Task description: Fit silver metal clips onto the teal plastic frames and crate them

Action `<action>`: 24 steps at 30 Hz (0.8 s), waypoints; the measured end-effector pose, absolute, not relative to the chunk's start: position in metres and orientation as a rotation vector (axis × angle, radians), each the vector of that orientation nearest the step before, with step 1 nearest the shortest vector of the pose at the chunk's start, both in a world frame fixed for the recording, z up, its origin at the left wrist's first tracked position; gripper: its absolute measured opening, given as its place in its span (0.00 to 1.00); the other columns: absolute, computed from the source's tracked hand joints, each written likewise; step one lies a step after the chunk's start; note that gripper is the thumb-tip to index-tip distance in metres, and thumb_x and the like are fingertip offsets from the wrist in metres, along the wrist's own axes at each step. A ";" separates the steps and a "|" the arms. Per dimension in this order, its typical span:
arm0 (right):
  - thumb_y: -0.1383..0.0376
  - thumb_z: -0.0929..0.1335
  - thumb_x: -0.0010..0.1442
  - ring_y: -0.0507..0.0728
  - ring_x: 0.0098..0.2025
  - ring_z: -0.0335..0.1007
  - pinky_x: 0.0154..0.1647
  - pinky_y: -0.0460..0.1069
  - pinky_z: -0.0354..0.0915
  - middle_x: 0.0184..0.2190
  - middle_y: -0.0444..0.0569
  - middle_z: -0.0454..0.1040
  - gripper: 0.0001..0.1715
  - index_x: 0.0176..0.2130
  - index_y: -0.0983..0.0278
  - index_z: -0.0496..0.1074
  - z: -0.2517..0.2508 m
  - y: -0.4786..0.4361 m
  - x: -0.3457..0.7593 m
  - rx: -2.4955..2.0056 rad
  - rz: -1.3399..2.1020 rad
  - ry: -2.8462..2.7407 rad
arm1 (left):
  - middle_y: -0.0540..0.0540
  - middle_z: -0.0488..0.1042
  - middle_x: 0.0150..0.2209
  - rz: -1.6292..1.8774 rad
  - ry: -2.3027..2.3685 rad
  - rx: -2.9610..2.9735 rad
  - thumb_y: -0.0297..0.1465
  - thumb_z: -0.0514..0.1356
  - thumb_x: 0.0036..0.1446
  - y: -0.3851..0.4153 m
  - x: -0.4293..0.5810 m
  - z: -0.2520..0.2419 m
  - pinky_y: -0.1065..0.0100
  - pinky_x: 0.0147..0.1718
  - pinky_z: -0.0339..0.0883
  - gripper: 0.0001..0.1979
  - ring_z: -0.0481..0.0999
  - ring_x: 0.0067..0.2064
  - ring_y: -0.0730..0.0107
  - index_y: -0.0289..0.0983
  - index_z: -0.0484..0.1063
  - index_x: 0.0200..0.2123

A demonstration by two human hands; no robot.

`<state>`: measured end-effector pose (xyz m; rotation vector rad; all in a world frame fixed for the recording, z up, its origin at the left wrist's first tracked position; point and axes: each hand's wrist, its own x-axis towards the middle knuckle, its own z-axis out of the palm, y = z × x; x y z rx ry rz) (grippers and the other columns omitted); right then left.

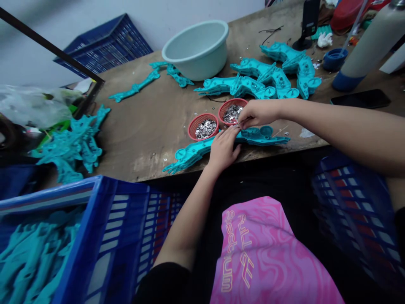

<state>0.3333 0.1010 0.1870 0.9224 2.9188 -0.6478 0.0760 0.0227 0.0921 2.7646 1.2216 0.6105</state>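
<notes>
Well, right hand (256, 114) low over the counter (136, 139), grip pinched shut, fingertips (241, 121) pressed together just above a long teal moulded plastic part (262, 137) and beside two small red baskets (190, 131). Anything tiny between those fingertips: impossible to tell. Left hand (223, 150) open, palm down, flat on the same part, with no closed grip around it. That part lying near the front edge of the counter, just in front of the baskets, both heaped with small silver pieces (205, 129). Farther back, three more teal parts (253, 84) in a loose cluster, and thinner teal parts (136, 86) beside a pale green plastic basin (196, 50). Off to the left, a tangled pile of teal parts (69, 147). Below the counter, a blue plastic crate (117, 236) full of teal parts at lower left, a second crate (351, 211) at lower right, and a pink printed cloth (253, 253) between them.
</notes>
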 end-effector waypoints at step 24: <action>0.64 0.73 0.71 0.57 0.50 0.79 0.54 0.51 0.65 0.49 0.49 0.88 0.14 0.52 0.63 0.87 0.180 0.104 0.332 0.973 -0.722 2.875 | 0.33 0.69 0.77 0.612 1.283 2.753 0.31 0.63 0.71 0.023 0.076 0.085 0.46 0.79 0.61 0.32 0.69 0.79 0.49 0.36 0.67 0.75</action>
